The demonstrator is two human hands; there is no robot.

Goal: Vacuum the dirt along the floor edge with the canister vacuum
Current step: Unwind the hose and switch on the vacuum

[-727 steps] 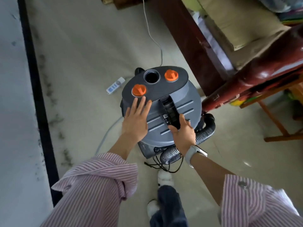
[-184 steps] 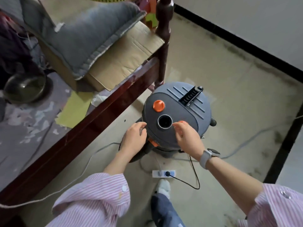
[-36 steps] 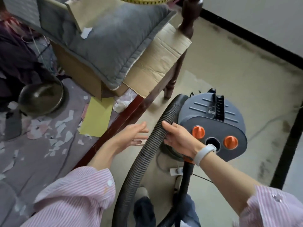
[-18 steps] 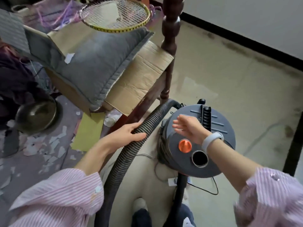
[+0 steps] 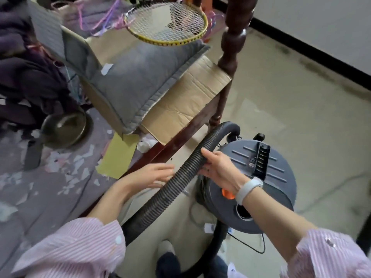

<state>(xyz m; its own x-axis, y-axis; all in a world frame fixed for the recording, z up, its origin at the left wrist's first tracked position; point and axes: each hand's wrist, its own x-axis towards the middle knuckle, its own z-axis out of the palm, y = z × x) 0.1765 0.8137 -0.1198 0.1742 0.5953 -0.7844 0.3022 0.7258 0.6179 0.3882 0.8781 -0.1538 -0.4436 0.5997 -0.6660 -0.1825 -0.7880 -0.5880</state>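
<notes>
Head view shows the right hand (image 5: 217,167) with thumb over the top of the hose (image 5: 170,189) and fingers curled under it, so it grips the hose; the left hand (image 5: 152,175) is just beside the hose on its other side, fingers straight and relaxed, and I cannot tell if they touch it. I judge the step is preparation: getting hold of the hose, no cleaning yet. Next the hands probably must follow the hose to its nozzle end, which is not visible. Behind the right hand stands the vacuum (image 5: 259,185); the dirt (image 5: 291,55) lies far beyond it, along the baseboard (image 5: 313,47).
</notes>
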